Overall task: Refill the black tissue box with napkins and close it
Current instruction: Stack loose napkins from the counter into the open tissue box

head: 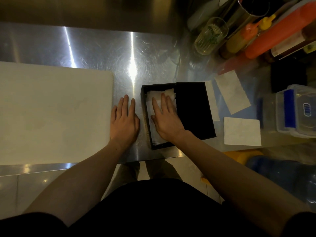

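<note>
From the head camera, the black box (pixel 145 117) sits on the steel counter (pixel 95 48) close to its near edge, open on the left side. Its black lid (pixel 193 110) lies across the right side; whether it is hinged cannot be told. The right hand (pixel 166 120) lies flat inside the box, fingers straight, pressing on the white napkins (pixel 168 92) and grasping nothing. The left hand (pixel 124 120) rests flat on the counter, fingers straight and empty, in the narrow strip between the box and the white cutting board (pixel 54 113). The napkins look rumpled at the far end, next to the lid's edge, so the lid could pinch or fold them if it is pulled over before they are flattened. A hard push toward the body could slide the box off the front edge, which is close. Two loose napkins (pixel 232 91) lie to the right, and another strip (pixel 212 103) shows from under the lid and could be dragged along with it. The open steel beyond the box gives the most room. Plastic containers (pixel 297 110) and sauce bottles (pixel 277 31) crowd the right.
</note>
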Demonstrator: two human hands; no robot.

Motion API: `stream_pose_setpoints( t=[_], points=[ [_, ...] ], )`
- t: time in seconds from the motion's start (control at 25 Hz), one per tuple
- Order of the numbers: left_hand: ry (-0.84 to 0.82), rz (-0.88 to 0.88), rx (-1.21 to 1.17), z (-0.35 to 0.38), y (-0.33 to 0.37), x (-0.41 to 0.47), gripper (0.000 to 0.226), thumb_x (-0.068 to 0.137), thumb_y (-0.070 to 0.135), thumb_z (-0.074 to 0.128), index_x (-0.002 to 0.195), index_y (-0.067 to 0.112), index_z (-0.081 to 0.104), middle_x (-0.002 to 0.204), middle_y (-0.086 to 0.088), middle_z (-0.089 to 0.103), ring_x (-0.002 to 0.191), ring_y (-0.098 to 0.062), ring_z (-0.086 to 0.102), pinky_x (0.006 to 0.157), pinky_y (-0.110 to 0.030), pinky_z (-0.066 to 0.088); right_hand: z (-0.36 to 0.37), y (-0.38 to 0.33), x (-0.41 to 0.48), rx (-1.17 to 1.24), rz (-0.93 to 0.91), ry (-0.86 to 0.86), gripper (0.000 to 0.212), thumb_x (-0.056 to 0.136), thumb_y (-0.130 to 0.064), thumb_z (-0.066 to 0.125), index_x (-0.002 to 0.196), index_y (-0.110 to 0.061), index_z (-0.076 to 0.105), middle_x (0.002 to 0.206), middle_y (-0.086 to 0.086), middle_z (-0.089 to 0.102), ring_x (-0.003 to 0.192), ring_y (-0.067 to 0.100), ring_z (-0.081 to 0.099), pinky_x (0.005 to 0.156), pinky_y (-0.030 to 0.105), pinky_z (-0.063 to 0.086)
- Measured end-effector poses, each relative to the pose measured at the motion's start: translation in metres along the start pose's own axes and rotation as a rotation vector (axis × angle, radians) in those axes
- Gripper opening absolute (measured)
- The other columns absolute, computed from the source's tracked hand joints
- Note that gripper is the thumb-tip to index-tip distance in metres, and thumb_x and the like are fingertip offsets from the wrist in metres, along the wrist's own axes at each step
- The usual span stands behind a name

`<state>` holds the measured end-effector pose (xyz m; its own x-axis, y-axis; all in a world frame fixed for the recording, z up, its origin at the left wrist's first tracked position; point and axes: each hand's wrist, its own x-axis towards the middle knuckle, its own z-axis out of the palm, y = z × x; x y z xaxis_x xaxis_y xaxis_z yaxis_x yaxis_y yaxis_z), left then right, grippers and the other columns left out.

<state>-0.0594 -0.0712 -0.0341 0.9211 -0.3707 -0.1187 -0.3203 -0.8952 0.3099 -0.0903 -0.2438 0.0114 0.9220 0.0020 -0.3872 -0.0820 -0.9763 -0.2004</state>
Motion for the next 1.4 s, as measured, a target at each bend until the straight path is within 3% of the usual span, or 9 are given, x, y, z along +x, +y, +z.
stream_pose_setpoints(
  t=[0.24,0.4,0.6,0.72,0.88,1.04,1.24,1.4],
  points=[
    [-0.039,0.020,0.010,-0.002,-0.004,0.003,0.056,0.100,0.026,0.033,0.152,0.010,0.019,0.161,-0.016,0.015,0.149,-0.029,0.012,0.118,-0.048,0.014,-0.050,0.010,-0.029,0.210,-0.089,0.301,0.053,0.101,-0.023,0.043,0.148,-0.004,0.029,0.156,0.019,0.027,0.145,0.028,0.024,0.119,0.037,0.021],
    [-0.081,0.049,0.021,-0.005,-0.003,-0.001,0.058,0.102,0.031,0.025,0.153,0.009,0.014,0.161,-0.017,0.010,0.149,-0.031,0.009,0.118,-0.050,0.013,-0.061,0.048,-0.048,0.321,0.018,0.488,0.047,0.098,-0.016,0.048,0.141,0.000,0.041,0.145,0.020,0.043,0.135,0.029,0.039,0.114,0.031,0.026],
    [-0.154,-0.014,0.008,-0.009,0.008,-0.001,0.062,0.103,0.041,0.017,0.154,0.009,0.003,0.162,-0.017,-0.001,0.149,-0.031,-0.001,0.119,-0.051,0.008,-0.057,0.107,-0.058,0.474,0.243,0.621,0.038,0.098,-0.020,0.048,0.134,-0.006,0.047,0.128,0.014,0.053,0.116,0.027,0.051,0.101,0.037,0.043],
    [-0.167,-0.045,0.009,-0.010,0.013,-0.004,0.063,0.102,0.041,0.016,0.154,0.011,0.002,0.162,-0.018,-0.002,0.149,-0.032,-0.002,0.119,-0.051,0.007,-0.052,0.138,-0.062,0.591,0.392,0.610,0.040,0.098,-0.027,0.049,0.135,-0.010,0.047,0.127,0.012,0.051,0.111,0.022,0.054,0.097,0.039,0.048],
    [-0.176,-0.091,0.010,-0.011,0.022,-0.009,0.061,0.103,0.038,0.019,0.155,0.011,0.002,0.162,-0.018,-0.002,0.149,-0.033,-0.002,0.118,-0.052,0.008,-0.046,0.164,-0.058,0.647,0.471,0.566,0.038,0.098,-0.031,0.052,0.130,-0.011,0.054,0.120,0.012,0.057,0.095,0.018,0.060,0.085,0.027,0.047],
    [-0.197,-0.109,0.032,-0.010,0.024,-0.009,0.062,0.102,0.036,0.023,0.154,0.010,0.003,0.161,-0.019,-0.001,0.149,-0.035,-0.001,0.117,-0.055,0.011,-0.037,0.176,-0.044,0.672,0.468,0.542,0.035,0.095,-0.032,0.056,0.124,-0.012,0.061,0.112,0.011,0.064,0.092,0.020,0.063,0.086,0.030,0.047],
    [-0.238,-0.115,0.080,-0.013,0.024,-0.008,0.075,0.089,0.047,0.004,0.153,0.010,-0.002,0.161,-0.018,-0.004,0.149,-0.037,-0.001,0.116,-0.054,0.012,-0.029,0.183,-0.030,0.670,0.407,0.466,0.035,0.095,-0.035,0.057,0.121,-0.012,0.063,0.111,0.011,0.064,0.093,0.018,0.062,0.083,0.022,0.040],
    [-0.273,-0.110,0.116,-0.015,0.022,-0.007,0.077,0.086,0.046,0.006,0.152,0.008,-0.006,0.161,-0.018,-0.007,0.148,-0.038,-0.003,0.115,-0.055,0.013,-0.025,0.186,-0.025,0.660,0.384,0.434,0.037,0.096,-0.038,0.054,0.120,-0.012,0.063,0.110,0.011,0.063,0.095,0.023,0.062,0.086,0.030,0.046]
  ],
)
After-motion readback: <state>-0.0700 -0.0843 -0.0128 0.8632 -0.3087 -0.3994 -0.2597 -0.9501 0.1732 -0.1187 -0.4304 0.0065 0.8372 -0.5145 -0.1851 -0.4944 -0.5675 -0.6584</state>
